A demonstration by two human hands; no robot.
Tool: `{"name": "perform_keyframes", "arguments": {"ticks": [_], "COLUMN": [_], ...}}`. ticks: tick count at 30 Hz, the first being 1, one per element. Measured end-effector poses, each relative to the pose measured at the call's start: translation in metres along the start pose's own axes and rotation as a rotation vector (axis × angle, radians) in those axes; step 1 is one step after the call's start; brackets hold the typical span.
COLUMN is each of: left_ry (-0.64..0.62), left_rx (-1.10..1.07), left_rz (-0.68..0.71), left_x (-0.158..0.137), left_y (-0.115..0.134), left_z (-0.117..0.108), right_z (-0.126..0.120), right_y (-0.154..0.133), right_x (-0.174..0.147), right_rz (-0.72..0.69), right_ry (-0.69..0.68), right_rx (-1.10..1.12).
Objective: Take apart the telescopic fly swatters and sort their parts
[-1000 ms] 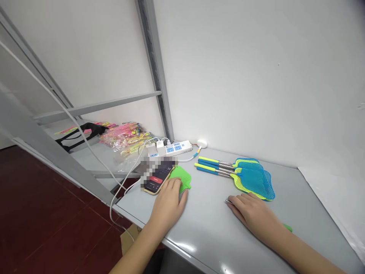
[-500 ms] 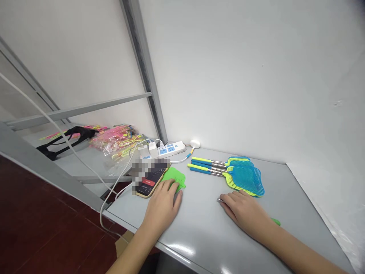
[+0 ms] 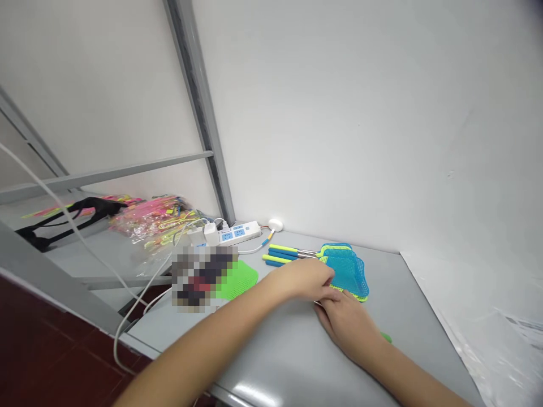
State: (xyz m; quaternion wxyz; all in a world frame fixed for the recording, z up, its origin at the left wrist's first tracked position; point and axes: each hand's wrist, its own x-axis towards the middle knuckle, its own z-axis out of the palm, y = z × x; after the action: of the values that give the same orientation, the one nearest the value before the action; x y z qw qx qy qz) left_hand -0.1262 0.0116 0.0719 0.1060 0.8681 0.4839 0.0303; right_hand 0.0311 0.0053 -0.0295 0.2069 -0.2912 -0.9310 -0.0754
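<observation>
My right hand (image 3: 350, 325) rests on the grey table, closed around a fly swatter handle. Its green end (image 3: 386, 337) sticks out beyond the wrist, and a short bit of metal rod shows by the fingertips. My left hand (image 3: 311, 278) reaches across and touches the right hand's fingers. Its own fingers curl downward and are partly hidden, so what they pinch is unclear. A loose green swatter head (image 3: 241, 279) lies flat to the left. Behind my hands is a stack of blue and yellow fly swatters (image 3: 345, 271), handles pointing left.
A pixelated phone (image 3: 202, 280) lies left of the green head. Behind it are a white power strip (image 3: 240, 232), cables and a round white device (image 3: 275, 225). On the shelf at left are bagged colourful items (image 3: 156, 217) and a black strap-like object (image 3: 99, 207). A wall closes the back.
My left hand has left the green swatter head and crossed right to meet my right hand. The right hand keeps its hold on the handle. The camera view has shifted.
</observation>
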Motion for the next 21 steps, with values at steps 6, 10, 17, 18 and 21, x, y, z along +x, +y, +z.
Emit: {"name": "perform_keyframes", "arguments": {"ticks": [6, 10, 17, 18, 21], "left_ry": [0.237, 0.252, 0.129, 0.115, 0.154], "left_rx": [0.119, 0.155, 0.156, 0.163, 0.206], "left_rz": [0.16, 0.14, 0.089, 0.099, 0.087], "left_x": [-0.025, -0.037, -0.041, -0.042, -0.045], "left_y": [-0.014, -0.015, -0.019, -0.021, -0.033], "left_z": [0.041, 0.056, 0.059, 0.056, 0.042], "right_z": [0.009, 0.009, 0.001, -0.001, -0.005], "right_y": [-0.001, -0.002, -0.002, -0.002, -0.002], "right_x": [-0.005, -0.008, -0.01, -0.01, -0.011], "right_rz": [-0.115, -0.091, 0.162, 0.179, 0.202], "right_ry": [0.18, 0.175, 0.123, 0.103, 0.052], "right_rx": [0.072, 0.175, 0.276, 0.279, 0.293]}}
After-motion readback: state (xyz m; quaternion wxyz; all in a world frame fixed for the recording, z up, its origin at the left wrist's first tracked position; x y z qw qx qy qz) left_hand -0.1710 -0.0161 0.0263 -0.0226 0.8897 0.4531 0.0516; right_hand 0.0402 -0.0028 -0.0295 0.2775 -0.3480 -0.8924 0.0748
